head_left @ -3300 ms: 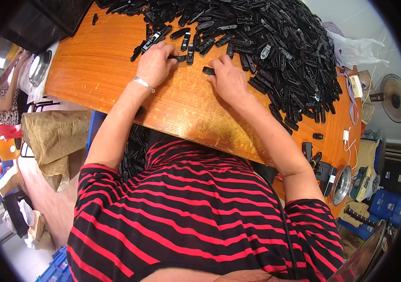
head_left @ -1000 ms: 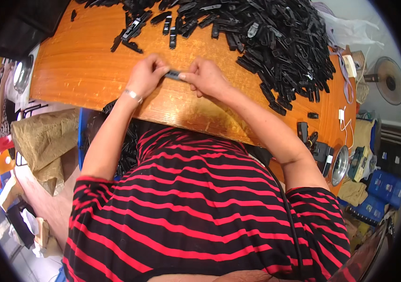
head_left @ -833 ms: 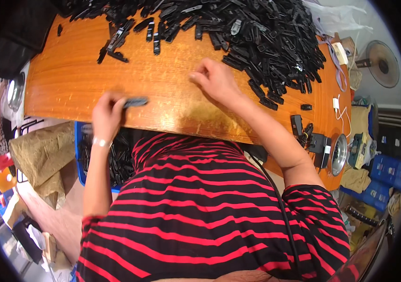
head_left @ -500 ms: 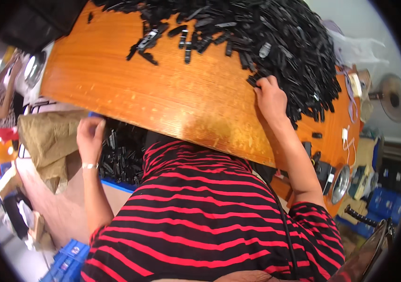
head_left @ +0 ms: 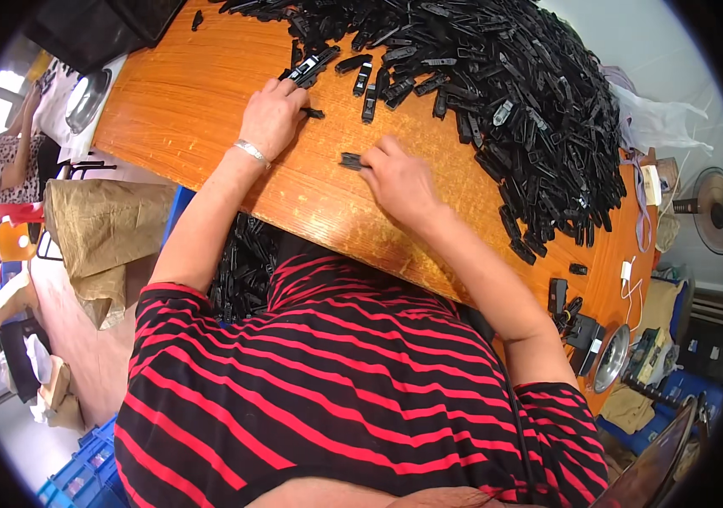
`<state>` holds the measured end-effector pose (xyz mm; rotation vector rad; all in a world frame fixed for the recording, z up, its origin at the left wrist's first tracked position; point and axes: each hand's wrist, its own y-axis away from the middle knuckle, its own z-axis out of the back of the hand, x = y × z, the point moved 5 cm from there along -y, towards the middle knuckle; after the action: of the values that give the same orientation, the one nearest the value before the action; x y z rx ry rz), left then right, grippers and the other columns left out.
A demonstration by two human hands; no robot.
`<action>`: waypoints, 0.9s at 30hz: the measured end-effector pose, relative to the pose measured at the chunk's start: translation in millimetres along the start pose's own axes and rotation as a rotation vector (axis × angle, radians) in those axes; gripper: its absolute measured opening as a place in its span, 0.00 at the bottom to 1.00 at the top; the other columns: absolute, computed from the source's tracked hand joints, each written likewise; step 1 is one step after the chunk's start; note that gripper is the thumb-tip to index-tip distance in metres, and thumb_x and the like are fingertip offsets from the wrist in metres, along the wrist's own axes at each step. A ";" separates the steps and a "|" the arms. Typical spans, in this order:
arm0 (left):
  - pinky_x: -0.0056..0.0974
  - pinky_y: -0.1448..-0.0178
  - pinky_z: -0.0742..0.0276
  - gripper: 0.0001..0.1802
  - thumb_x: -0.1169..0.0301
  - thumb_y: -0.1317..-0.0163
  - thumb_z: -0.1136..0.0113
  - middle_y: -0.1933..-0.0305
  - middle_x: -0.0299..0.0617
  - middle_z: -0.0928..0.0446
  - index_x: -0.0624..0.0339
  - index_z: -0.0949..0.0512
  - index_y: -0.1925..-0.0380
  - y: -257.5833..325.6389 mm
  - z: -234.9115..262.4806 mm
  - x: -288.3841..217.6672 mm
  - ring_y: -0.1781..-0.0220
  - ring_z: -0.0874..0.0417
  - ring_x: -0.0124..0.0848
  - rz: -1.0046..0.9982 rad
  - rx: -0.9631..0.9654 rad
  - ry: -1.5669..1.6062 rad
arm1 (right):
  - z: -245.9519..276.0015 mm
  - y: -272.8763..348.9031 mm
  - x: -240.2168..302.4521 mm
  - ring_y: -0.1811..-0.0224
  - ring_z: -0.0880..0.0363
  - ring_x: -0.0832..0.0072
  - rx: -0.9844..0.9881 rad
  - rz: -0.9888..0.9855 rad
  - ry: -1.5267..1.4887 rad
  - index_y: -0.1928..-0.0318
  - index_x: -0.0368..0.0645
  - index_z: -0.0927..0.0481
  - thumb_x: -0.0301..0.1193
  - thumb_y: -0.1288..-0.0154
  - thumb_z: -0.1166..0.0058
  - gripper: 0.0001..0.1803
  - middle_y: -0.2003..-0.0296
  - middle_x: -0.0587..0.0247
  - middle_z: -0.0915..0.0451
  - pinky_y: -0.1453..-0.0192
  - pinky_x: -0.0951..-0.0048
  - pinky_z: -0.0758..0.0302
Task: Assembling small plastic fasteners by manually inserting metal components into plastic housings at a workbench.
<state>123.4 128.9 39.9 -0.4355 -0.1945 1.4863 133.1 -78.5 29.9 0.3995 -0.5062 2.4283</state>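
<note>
My right hand [head_left: 398,179] is over the middle of the table, closed in a pinch on a small black plastic part [head_left: 350,160]. To its left, my left hand [head_left: 271,118], with a pale bracelet at the wrist, rests among a few loose parts, fingers curled together. Its fingertips are hidden, so what they hold cannot be made out. A black plastic clip-like part with a silvery strip [head_left: 312,69] lies just beyond these fingers. Another small dark part [head_left: 314,113] lies beside the thumb. A large heap of similar black parts [head_left: 514,102] covers the far and right side.
The wooden table [head_left: 319,199] has its near edge at my waist. Under it, at left, sits a container of black parts [head_left: 238,269]. A brown sack [head_left: 103,229] stands left. Cables and a black device [head_left: 583,333] lie at the right end, near a fan [head_left: 711,210]. Another person [head_left: 5,165] sits far left.
My left hand has risen from beside the container below the table to the loose parts on top. My right hand has moved left from the heap, now with a black part in its fingers.
</note>
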 end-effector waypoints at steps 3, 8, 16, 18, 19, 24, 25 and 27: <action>0.43 0.56 0.25 0.10 0.76 0.51 0.35 0.63 0.41 0.24 0.57 0.21 0.66 9.1 3.3 -0.9 0.58 0.24 0.42 0.052 -0.011 0.035 | 1.7 -11.9 9.9 0.67 0.21 0.59 0.021 0.002 -0.075 0.64 0.44 0.23 0.31 0.40 0.41 0.06 0.64 0.59 0.24 0.65 0.62 0.24; 0.30 0.68 0.24 0.06 0.75 0.41 0.36 0.72 0.38 0.21 0.63 0.24 0.69 19.5 9.5 -19.5 0.73 0.20 0.28 0.487 -0.166 0.927 | 9.9 -23.6 13.7 0.70 0.19 0.68 -0.266 -0.025 -0.322 0.51 0.37 0.24 0.30 0.37 0.42 0.16 0.66 0.57 0.20 0.67 0.68 0.24; 0.24 0.66 0.21 0.08 0.75 0.37 0.38 0.70 0.39 0.21 0.63 0.26 0.62 24.5 -3.1 -58.3 0.71 0.18 0.25 0.845 0.096 1.881 | 19.0 -28.8 -0.7 0.81 0.27 0.84 0.007 -0.311 -0.810 0.51 0.34 0.21 0.29 0.30 0.50 0.13 0.76 0.67 0.22 0.76 0.80 0.29; 0.24 0.67 0.22 0.08 0.75 0.38 0.38 0.70 0.38 0.21 0.64 0.26 0.61 26.7 -1.1 -54.1 0.72 0.19 0.23 0.817 0.029 1.737 | 26.2 -28.3 -5.8 0.81 0.27 0.84 0.172 -0.348 -0.688 0.52 0.34 0.21 0.29 0.30 0.50 0.12 0.76 0.68 0.22 0.75 0.80 0.28; 0.24 0.68 0.23 0.09 0.75 0.38 0.37 0.70 0.38 0.21 0.65 0.25 0.61 27.3 2.4 -50.7 0.73 0.20 0.22 0.781 -0.032 1.592 | 25.4 -25.9 -7.2 0.81 0.26 0.84 0.329 -0.383 -0.562 0.54 0.34 0.20 0.30 0.30 0.49 0.12 0.76 0.68 0.21 0.75 0.80 0.27; 0.24 0.70 0.27 0.08 0.74 0.39 0.36 0.73 0.35 0.23 0.66 0.23 0.63 34.8 -18.4 -42.2 0.74 0.25 0.20 0.691 0.177 1.366 | 2.2 -13.4 -23.4 0.81 0.24 0.83 0.379 -0.557 -0.830 0.60 0.35 0.23 0.29 0.33 0.45 0.09 0.76 0.65 0.21 0.77 0.80 0.26; 0.24 0.69 0.28 0.08 0.73 0.39 0.36 0.73 0.34 0.23 0.65 0.23 0.64 37.0 -20.7 -42.5 0.74 0.25 0.20 0.711 0.214 1.295 | 1.6 -12.4 -25.3 0.81 0.24 0.82 0.345 -0.585 -0.843 0.61 0.35 0.24 0.29 0.34 0.44 0.08 0.76 0.65 0.21 0.78 0.80 0.26; 0.25 0.71 0.28 0.07 0.73 0.40 0.35 0.75 0.34 0.24 0.65 0.23 0.66 37.7 -25.7 -43.6 0.75 0.25 0.20 0.698 0.201 1.256 | -1.9 -10.6 -26.4 0.81 0.24 0.82 0.343 -0.607 -0.857 0.62 0.36 0.25 0.29 0.34 0.43 0.08 0.76 0.65 0.21 0.79 0.80 0.26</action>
<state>94.9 82.7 7.7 -1.2589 1.1887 1.5872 159.6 -83.4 20.6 1.5205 -0.2397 1.6576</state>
